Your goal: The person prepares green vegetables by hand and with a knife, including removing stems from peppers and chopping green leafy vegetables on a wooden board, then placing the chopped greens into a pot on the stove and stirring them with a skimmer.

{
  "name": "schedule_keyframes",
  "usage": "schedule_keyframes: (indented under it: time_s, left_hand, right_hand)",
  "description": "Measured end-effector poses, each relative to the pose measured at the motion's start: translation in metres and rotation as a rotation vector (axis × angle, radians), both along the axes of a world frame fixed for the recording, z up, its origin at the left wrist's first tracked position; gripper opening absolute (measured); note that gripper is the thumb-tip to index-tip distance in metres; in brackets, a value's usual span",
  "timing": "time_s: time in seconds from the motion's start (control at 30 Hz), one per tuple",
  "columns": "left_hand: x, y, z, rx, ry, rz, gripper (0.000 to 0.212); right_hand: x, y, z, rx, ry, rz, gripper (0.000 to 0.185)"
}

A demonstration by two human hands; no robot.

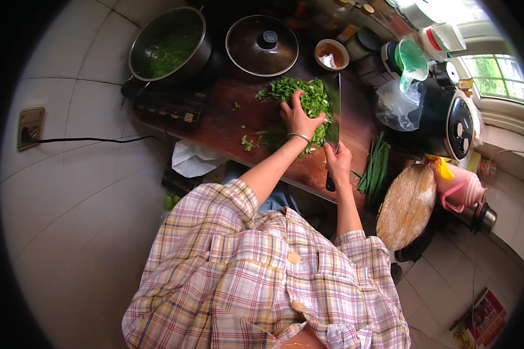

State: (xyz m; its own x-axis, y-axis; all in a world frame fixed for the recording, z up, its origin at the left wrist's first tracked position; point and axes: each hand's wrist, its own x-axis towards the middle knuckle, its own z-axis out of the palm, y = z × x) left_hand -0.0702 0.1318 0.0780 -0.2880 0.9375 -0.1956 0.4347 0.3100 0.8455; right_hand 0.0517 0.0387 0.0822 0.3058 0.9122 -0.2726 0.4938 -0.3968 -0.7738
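Observation:
My right hand grips the black handle of a kitchen cleaver, its blade standing on edge along the right side of a pile of chopped leafy greens. Spread over that pile, my left hand touches the greens with its fingers apart and wears a bangle at the wrist. The greens lie on a reddish-brown wooden worktop, with a few loose bits to the left. A bunch of green onions rests right of my right hand.
A pot holding greens in liquid sits on an induction cooker at the left. Behind are a glass lid and a bowl of brown liquid. On the right stand a rice cooker, a round wooden board and a pink thermos.

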Motion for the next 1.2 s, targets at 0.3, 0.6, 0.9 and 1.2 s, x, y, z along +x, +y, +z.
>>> schedule_keyframes:
  time_s: [0.3, 0.6, 0.9, 1.2]
  left_hand:
    - [0.025, -0.004, 0.037, 0.093, -0.066, -0.058, 0.081]
    - [0.018, -0.005, 0.052, 0.106, -0.039, -0.062, 0.081]
    - [0.002, 0.004, 0.072, 0.144, -0.062, -0.067, 0.080]
    - [-0.015, -0.002, 0.069, 0.103, -0.090, -0.094, 0.079]
  right_hand:
    - [0.011, -0.013, 0.043, 0.149, -0.012, -0.048, 0.014]
    - [-0.003, -0.014, 0.067, 0.148, 0.022, -0.058, 0.017]
    - [-0.016, -0.008, 0.080, 0.169, 0.048, -0.067, 0.016]
    - [-0.037, -0.015, 0.081, 0.157, 0.028, -0.087, 0.015]
